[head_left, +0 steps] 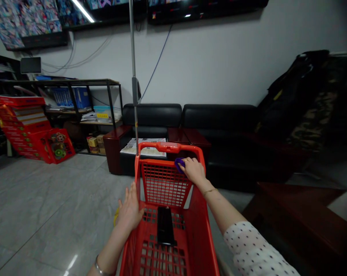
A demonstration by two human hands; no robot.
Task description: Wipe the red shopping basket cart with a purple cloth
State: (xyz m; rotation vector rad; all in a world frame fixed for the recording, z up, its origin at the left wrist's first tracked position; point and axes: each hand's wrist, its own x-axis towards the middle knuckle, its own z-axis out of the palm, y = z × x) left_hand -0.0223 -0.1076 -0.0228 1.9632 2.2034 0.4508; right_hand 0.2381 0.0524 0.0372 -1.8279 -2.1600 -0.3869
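A red plastic shopping cart [202, 230] stands in front of me, its handle bar at the far end. My right hand [194, 169] is closed on a purple cloth [179, 164], which touches the top of the cart's back panel near the right corner. My left hand [129, 210] rests on the cart's left rim with its fingers stretched out; it holds nothing that I can see. On the basket's grid floor lies a flat black object [165, 227], of a kind I cannot make out. A metal pole [133, 53] rises from the cart's left side.
Black sofas [153, 115] line the wall behind the cart, with newspapers [150, 147] on one seat. Red boxes [26, 130] are stacked at the left beside a shelf [101, 82]. A dark wooden table [294, 207] stands close on the right.
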